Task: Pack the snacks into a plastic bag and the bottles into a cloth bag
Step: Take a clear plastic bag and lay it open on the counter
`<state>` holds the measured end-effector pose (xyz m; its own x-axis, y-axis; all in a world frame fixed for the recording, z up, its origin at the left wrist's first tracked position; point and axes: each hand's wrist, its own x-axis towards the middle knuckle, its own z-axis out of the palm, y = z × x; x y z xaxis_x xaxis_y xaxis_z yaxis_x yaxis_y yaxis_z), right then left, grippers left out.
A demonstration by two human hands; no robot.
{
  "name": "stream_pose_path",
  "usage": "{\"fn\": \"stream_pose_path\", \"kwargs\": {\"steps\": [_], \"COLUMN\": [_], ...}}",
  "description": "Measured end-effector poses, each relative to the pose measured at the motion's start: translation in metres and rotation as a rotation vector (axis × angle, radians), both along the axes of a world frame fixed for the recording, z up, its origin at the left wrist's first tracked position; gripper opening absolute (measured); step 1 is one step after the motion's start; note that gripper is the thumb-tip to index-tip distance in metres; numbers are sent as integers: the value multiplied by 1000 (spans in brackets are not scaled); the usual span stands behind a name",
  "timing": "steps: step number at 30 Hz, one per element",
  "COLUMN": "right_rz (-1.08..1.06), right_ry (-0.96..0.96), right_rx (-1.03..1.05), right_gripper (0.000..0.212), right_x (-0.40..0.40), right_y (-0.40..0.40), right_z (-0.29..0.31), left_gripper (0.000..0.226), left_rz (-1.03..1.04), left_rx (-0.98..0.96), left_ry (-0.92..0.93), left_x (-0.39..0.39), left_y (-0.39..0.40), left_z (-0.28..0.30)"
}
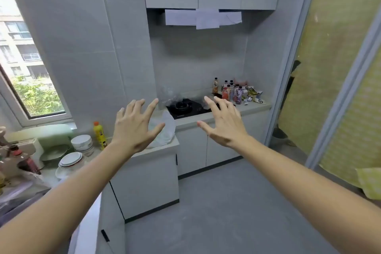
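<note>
Both hands, left hand and right hand, are up with fingers spread wide, holding nothing. Colourful plastic drink bottles and crinkly snack packets sit bunched on my far grey counter.

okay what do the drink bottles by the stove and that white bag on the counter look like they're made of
Drink bottles: likely clear plastic, since coloured liquid shows through, with printed labels and dark caps. White bag: seemingly thin, translucent plastic film, crumpled and slightly glossy.

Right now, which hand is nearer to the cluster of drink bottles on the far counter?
The right hand. It is raised in the air just left of and below the bottles; the left hand is farther left, past the black stove.
</note>
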<state>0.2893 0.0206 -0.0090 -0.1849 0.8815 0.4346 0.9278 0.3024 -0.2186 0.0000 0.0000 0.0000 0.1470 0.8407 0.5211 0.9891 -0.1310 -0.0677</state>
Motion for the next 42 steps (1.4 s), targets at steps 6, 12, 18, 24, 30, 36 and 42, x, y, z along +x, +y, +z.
{"fn": "stream_pose_path", "kwargs": {"steps": [6,12,18,24,30,36,42], "right_rz": [-61,-89,-124,-178,-208,-248,-282], "right_ry": [-1,18,79,143,129,136,147], "right_rx": [-5,-30,-61,-73,-104,-151,-171], "right_gripper": [85,83,84,84,83,83,81], "right_x": [41,95,165,239,297,330,351], "right_y": [28,84,154,218,270,335,421], "right_z": [-20,-47,-71,-82,-93,-112,-131], "left_gripper": [78,79,77,78,78,78,76], "left_rz": [-87,-127,-171,-185,-229,-266,-302], "left_rx": [-16,-72,-106,-121,-167,-204,-199], "left_ry": [-34,-52,-51,-59,-69,-79,-110], "left_x": [41,88,153,216,272,313,342], "left_y": [46,114,187,267,330,407,508], "left_z": [-21,-43,-60,-79,-101,-119,-138]}}
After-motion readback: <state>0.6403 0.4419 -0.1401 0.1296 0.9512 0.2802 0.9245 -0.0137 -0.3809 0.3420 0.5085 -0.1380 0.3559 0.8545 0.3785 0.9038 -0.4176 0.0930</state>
